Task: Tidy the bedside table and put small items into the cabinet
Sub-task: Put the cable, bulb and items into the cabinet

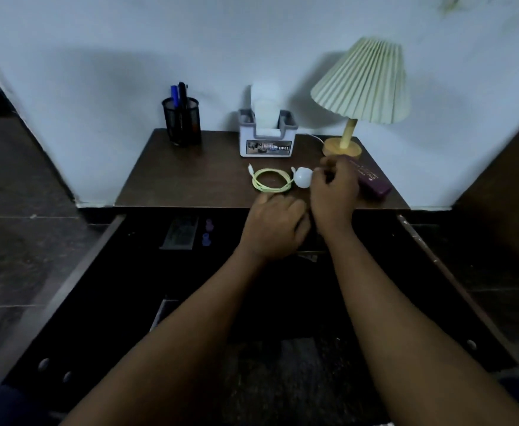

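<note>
On the dark wooden bedside table (190,182) lie a coiled pale green cable (271,179), a white bulb (303,177) and a purple box (372,179). My right hand (335,192) is over the table near its front edge, fingers curled around the base of the white bulb. Lower down, my left hand (275,230) hovers at the table's front edge above the open drawer (113,272), fingers loosely curled; whether it holds anything I cannot tell.
At the back stand a black mesh pen holder (182,121), a grey tissue box (267,136) and a pleated lamp (361,84) on a wooden base. Inside the drawer lie a dark flat case (180,232) and two small purple pieces (207,232).
</note>
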Demonstrator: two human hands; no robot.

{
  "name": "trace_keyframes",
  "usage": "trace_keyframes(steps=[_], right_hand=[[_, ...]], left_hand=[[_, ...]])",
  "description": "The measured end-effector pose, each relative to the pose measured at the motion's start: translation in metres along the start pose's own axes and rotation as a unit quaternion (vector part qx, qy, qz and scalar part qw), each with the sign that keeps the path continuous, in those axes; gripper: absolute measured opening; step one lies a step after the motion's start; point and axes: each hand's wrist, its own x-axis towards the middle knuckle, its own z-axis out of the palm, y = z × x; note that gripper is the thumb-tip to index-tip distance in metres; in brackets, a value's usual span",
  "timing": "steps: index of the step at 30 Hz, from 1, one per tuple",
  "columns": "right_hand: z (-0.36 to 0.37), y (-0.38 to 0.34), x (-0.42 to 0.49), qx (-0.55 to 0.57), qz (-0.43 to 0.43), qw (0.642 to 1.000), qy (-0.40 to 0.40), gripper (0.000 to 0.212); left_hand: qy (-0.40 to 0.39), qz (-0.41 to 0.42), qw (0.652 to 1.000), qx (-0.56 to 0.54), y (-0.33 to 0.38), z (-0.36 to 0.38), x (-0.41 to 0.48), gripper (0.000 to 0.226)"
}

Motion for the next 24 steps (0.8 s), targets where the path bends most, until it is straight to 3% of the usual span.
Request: trace_keyframes(steps=[1,3,6,8,11,15,19,22,24], right_hand=[[0.004,-0.002,0.009,-0.043,0.008,0.996,-0.079,0.032],[0.01,0.0,0.018,-0.136,-0.012,0.967,-0.213,0.056],[0.015,0.014,0.023,-0.259,-0.114,0.913,-0.293,0.055],[0.014,0.019,0.021,-0.27,-0.141,0.912,-0.274,0.039],[0.006,0.019,0.004,-0.144,-0.115,0.962,-0.2,0.026],[-0.008,0.014,-0.044,-0.034,-0.093,0.989,-0.109,0.037],[-0.021,0.023,-0.108,0.022,-0.034,0.999,-0.002,0.041],[-0.025,0.038,-0.147,0.036,0.045,0.998,-0.009,0.034],[-0.023,0.047,-0.16,0.015,0.099,0.994,-0.041,0.035]], left_hand=[[-0.02,-0.039,0.999,0.024,-0.01,-0.003,0.008,0.015],[-0.136,-0.14,0.979,0.059,-0.03,-0.003,0.018,0.034],[-0.264,-0.219,0.938,0.04,-0.052,0.001,0.022,0.037],[-0.276,-0.223,0.934,0.037,-0.057,0.0,0.028,0.028],[-0.271,-0.208,0.938,0.056,-0.055,-0.01,0.035,0.024],[-0.271,-0.169,0.943,0.091,-0.044,-0.027,0.024,0.027],[-0.177,-0.124,0.976,0.038,-0.024,-0.043,-0.026,0.018],[-0.142,-0.045,0.989,0.008,-0.02,-0.049,-0.079,0.02],[-0.182,-0.021,0.983,0.01,-0.028,-0.051,-0.112,0.022]])
